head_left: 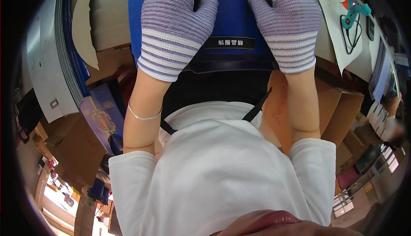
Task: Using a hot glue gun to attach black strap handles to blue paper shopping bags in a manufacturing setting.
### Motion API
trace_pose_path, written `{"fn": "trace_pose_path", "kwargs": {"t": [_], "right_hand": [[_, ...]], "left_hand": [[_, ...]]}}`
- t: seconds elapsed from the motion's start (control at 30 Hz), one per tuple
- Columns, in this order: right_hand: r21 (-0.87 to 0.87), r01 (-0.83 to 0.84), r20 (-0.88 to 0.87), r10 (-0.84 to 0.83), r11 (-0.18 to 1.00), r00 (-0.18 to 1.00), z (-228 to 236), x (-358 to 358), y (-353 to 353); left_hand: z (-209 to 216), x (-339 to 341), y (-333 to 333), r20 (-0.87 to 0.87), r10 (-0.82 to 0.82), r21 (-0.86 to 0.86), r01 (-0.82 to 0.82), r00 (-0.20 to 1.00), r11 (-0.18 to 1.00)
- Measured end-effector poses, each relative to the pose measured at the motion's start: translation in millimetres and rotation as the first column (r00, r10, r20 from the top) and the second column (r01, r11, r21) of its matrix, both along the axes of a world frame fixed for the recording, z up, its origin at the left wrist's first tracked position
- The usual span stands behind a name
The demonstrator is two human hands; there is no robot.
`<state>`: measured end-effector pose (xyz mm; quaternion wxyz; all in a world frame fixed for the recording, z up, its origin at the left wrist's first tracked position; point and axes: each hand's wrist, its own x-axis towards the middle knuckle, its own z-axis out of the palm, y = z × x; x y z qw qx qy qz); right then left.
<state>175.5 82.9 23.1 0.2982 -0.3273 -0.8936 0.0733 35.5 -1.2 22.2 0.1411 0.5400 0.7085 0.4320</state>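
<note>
Both my hands wear purple striped knit gloves and press down on a dark blue flat sheet [233, 26] lying in front of me. My left hand [175, 22] rests on its left part, fingers bent toward the top edge of the picture. My right hand [284, 20] lies on its right part in the same way. The fingertips of both hands run out of view at the top, so what they pinch is hidden. A thin bracelet circles my left wrist.
A stack of grey and blue sheets [64, 52] stands at the left, with a decorated blue box [102, 118] below it. A teal glue gun [353, 0] with a black cord lies on white paper at the upper right. Brown cardboard boxes [342, 107] sit at the right.
</note>
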Motion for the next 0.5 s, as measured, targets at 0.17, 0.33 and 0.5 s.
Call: {"fn": "trace_pose_path", "kwargs": {"t": [0.17, 0.33, 0.5], "right_hand": [[-0.130, 0.070, -0.047, -0.076, 0.989, 0.996, 5.2, -7.8, -8.7], [0.034, 0.053, 0.059, -0.055, 0.998, 0.997, -18.5, 2.2, 0.9], [0.022, 0.034, 0.082, -0.035, 0.999, 0.996, -17.7, 1.7, 0.9]], "left_hand": [[2.0, -1.7, -2.4, -0.025, -0.005, -0.040, 0.004, 1.000, 0.999], [3.5, -1.2, -0.2, -0.034, -0.014, -0.055, 0.012, 0.999, 0.998], [4.3, -1.8, 0.6, 0.025, -0.024, -0.034, 0.025, 0.999, 0.999]]}}
